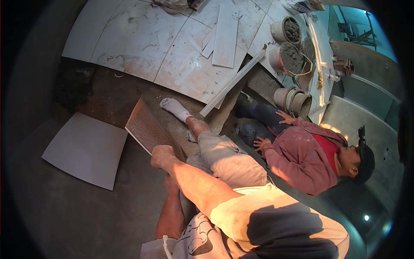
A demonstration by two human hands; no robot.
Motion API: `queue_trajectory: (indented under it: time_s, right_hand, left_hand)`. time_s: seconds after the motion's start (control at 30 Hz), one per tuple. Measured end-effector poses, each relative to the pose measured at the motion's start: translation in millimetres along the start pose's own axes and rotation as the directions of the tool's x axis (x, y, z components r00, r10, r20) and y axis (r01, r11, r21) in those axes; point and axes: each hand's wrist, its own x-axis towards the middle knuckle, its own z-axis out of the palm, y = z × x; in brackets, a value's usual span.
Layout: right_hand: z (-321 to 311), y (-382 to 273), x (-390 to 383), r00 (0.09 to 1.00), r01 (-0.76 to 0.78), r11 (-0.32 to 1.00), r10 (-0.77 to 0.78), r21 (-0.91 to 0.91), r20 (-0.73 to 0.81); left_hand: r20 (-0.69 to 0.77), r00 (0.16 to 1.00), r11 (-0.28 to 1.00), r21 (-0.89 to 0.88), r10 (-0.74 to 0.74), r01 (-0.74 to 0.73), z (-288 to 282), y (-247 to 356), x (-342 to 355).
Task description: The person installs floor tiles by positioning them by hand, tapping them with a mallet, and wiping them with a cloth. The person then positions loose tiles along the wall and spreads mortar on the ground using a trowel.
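Observation:
My right hand is closed on the near edge of a tile tilted up on its side. The tile's brown, ridged back faces right, and a thin pale edge runs along its left side. Below my right forearm, my left hand is mostly hidden, so its fingers and anything in them do not show. To the left, a loose square grey-white tile lies flat on the dark floor. My sock-covered foot rests just beyond the raised tile.
Dusty laid tiles form a stepped edge ahead. On them lie cut tile strips and a long straight bar. Mortar-filled buckets and stacked buckets stand at right. A co-worker in a red jacket sits close by.

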Motion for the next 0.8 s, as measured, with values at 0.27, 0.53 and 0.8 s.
queue_trajectory:
  time_s: [0.27,0.53,0.8]
  right_hand:
    - [-105,107,81,0.991,-0.03,1.0,0.03,-0.005,0.129]
    - [-136,89,109,0.97,-0.101,0.995,0.1,-0.01,0.223]
    - [-70,-61,43,0.934,-0.206,0.978,0.207,-0.033,0.292]
  left_hand:
    - [0.095,0.992,0.992,-0.097,0.084,-0.074,46,-45,9]
    - [0.166,0.966,0.972,-0.158,0.199,-0.173,108,-101,9]
    - [0.1,0.966,0.961,-0.172,0.238,-0.218,93,-87,-6]
